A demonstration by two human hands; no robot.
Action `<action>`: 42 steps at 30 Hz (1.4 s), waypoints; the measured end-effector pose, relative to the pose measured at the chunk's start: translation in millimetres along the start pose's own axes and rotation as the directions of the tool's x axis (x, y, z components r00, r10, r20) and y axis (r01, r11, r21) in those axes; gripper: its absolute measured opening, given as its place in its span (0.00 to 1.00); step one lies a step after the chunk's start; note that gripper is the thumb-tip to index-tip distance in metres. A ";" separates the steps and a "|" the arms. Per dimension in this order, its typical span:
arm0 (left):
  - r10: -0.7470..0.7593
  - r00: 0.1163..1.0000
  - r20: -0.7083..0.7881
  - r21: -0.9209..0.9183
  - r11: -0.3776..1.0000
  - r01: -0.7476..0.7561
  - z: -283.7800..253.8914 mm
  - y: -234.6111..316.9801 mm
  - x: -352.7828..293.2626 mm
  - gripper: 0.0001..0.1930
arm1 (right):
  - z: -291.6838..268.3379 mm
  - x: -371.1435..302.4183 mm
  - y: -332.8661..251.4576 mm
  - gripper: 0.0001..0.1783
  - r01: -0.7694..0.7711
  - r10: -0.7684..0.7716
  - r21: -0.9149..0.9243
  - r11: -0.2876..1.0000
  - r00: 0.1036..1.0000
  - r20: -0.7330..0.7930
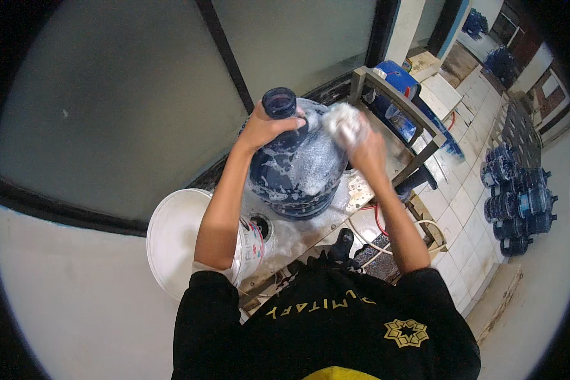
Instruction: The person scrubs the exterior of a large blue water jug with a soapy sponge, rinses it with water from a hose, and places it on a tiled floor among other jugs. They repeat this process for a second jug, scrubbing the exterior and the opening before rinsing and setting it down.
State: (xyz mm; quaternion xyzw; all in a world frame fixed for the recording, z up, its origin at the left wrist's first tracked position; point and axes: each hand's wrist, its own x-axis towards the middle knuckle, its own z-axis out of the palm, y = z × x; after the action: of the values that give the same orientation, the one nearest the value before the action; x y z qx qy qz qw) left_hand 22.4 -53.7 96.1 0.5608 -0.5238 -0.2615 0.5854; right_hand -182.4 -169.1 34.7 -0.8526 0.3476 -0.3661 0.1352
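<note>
A large blue water jug stands on a wet metal bench in front of me, its side streaked with white suds. My left hand is wrapped round the jug just below its dark neck. On the jug's upper right, my right hand grips a foamy white scrubbing cloth or sponge; motion blurs it, so its exact kind is unclear. Foam lies on the jug beside the cloth. The jug hides most of the bench behind it.
A white bucket stands left, by my forearm. A metal frame rises at the bench's right end, with a blue drum beyond it. Several blue jugs are stacked on the tiled floor, far right. Hoses loop below. Frosted panels border the back.
</note>
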 end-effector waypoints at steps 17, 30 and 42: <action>0.176 0.676 -0.716 0.337 0.935 0.113 50.2 -28.3 8.6 0.08 | -9.5 14.9 -22.2 0.31 0.009 -0.012 0.073 0.997 0.999 0.043; 0.010 0.992 -0.125 0.083 0.997 0.001 15.0 0.3 -1.0 0.07 | -36.7 -39.5 -41.8 0.32 -0.078 0.070 0.030 0.997 0.975 0.213; 0.157 0.935 -0.317 0.223 0.971 -0.087 29.8 -5.6 -3.7 0.03 | -27.2 -78.6 -77.1 0.29 0.023 -0.079 0.186 0.982 0.950 0.303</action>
State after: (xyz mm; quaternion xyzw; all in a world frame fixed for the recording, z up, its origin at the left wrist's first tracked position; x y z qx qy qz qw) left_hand -4.2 -63.1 84.4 0.6204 -0.4757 -0.0708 0.6195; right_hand -202.4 -58.4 49.3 -0.8923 0.2653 -0.2614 0.2552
